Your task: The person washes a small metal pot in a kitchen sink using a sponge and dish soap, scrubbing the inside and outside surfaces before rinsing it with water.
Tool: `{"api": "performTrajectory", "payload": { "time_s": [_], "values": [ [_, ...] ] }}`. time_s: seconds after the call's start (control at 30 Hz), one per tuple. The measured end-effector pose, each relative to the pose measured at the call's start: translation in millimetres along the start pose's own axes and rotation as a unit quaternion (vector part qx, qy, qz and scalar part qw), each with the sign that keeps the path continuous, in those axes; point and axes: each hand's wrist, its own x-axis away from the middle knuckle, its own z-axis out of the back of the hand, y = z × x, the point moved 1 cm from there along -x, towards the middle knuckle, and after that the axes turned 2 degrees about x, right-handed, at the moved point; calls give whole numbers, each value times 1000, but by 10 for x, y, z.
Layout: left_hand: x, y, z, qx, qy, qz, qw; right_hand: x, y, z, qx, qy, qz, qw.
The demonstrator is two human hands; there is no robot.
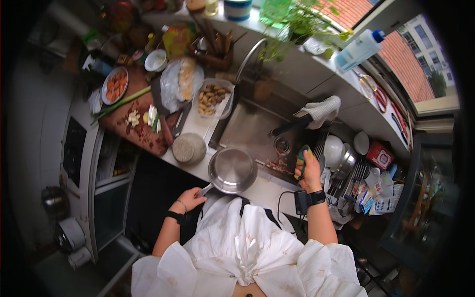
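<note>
My left hand grips the handle of a stainless steel saucepan. The pan is tilted at the front edge of the counter, and its bare metal inside faces me. In my right hand is a yellow and green scouring sponge, held over the right front part of the sink. Wet scraps lie near the drain of the stainless steel sink. A round grey stone stands just left of the pan, on the counter.
On the left, a cutting board bears chopped garlic and scallion. Behind the stone stands a plastic container of shellfish. The curved faucet rises at the back. A dish rack with bowls flanks the sink's right side.
</note>
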Motion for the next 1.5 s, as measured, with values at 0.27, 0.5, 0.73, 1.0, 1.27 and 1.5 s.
{"api": "performTrajectory", "payload": {
  "time_s": [0.27, 0.5, 0.73, 1.0, 1.27, 1.5],
  "values": [
    [32, 425, 169, -124, 78, -28, 989, 167, -104, -191, 77, -12, 89, 993],
    [27, 1782, 48, 255, -106, -171, 946, 449, -41, -892, 37, -280, 97, 954],
    [-298, 2339, -387, 523, -157, -145, 825, 434, 7, -1092, 89, -261, 188, 943],
    [-284, 2431, -161, 455, -108, -186, 864, 245, -1429, -744, 216, -8, 473, 854],
    [-225, 2344, -178, 462, -109, -149, 868, -1169, -2867, -239, 309, 241, 517, 761],
    [-193, 1968, -38, 509, -64, -117, 850, -1688, -2910, -392, 254, 159, 496, 815]
  ]
}}
